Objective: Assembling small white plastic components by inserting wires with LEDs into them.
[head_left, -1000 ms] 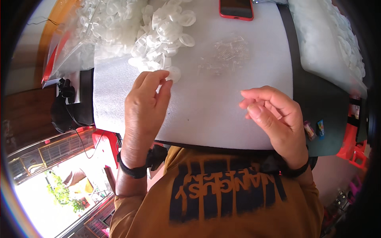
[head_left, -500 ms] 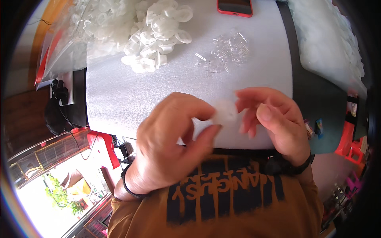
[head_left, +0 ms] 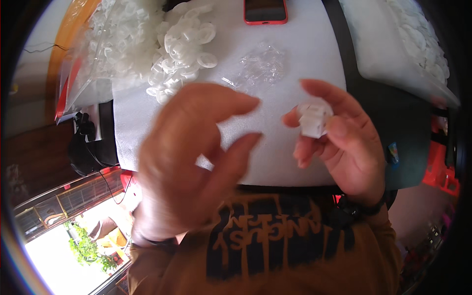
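Note:
My right hand (head_left: 339, 132) pinches a small white plastic part (head_left: 314, 118) with a round flange and a boxy body, held above the white foam sheet (head_left: 275, 162). To its left, my left hand (head_left: 196, 132) is raised and blurred, thumb and forefinger apart with nothing visible between them. Beyond the hands lies a loose heap of small clear plastic pieces (head_left: 263, 64). Farther left, a pile of similar white round-flanged parts (head_left: 187, 44) rests on the sheet, its near end partly behind my left hand.
A phone in a red case (head_left: 265, 12) lies at the far edge. Clear bags of white parts stand at far left (head_left: 123, 44) and far right (head_left: 403, 44). A small blue wrapper (head_left: 393, 153) sits on the dark green surface at right. Black cables (head_left: 86, 128) hang at left.
The white part, earlier between both hands, is now in my right hand alone and has turned. My left hand has drawn away to the left. The whole view has shifted slightly.

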`<state>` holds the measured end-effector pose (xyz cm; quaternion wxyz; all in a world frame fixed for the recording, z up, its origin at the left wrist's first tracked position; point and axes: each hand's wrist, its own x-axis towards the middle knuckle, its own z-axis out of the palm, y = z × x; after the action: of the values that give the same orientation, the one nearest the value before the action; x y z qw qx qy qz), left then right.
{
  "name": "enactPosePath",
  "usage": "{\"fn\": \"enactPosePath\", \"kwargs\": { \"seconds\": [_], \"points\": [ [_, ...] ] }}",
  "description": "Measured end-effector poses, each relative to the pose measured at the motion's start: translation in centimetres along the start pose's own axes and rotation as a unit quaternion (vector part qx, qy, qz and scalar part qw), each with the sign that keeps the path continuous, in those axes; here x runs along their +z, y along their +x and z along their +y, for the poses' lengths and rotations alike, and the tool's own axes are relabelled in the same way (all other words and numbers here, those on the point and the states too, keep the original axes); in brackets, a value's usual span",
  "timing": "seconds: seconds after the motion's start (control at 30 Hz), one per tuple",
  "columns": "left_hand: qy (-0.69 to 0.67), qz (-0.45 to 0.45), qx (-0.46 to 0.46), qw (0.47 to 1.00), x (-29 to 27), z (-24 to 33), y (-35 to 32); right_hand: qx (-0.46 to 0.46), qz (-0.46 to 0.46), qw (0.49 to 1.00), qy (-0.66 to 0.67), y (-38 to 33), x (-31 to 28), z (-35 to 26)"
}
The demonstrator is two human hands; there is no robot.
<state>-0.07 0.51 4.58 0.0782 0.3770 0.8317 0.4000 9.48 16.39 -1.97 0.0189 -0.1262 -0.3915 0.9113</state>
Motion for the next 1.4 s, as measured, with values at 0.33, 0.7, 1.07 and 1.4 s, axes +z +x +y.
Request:
{"fn": "enactPosePath", "kwargs": {
  "seconds": [0.33, 0.7, 1.07, 1.4],
  "points": [
    [0.240, -0.153, 0.062, 0.957, -0.8, -4.7, 4.7, -0.051, 0.049, 0.998, 0.007, 0.5, -0.6, 0.0],
    [0.271, -0.147, 0.033, 0.951, 1.5, -7.2, 4.2, -0.008, 0.046, 0.999, -0.010, 0.5, -1.0, 0.0],
    [0.125, -0.068, -0.099, 0.985, 0.0, -7.3, 0.6, 0.006, 0.080, 0.994, -0.073, 0.5, -0.6, -0.1],
    [0.092, -0.052, -0.044, 0.993, 3.0, -6.4, -0.6, 0.015, 0.105, 0.990, -0.088, 0.8, -0.3, 0.2]
  ]
}}
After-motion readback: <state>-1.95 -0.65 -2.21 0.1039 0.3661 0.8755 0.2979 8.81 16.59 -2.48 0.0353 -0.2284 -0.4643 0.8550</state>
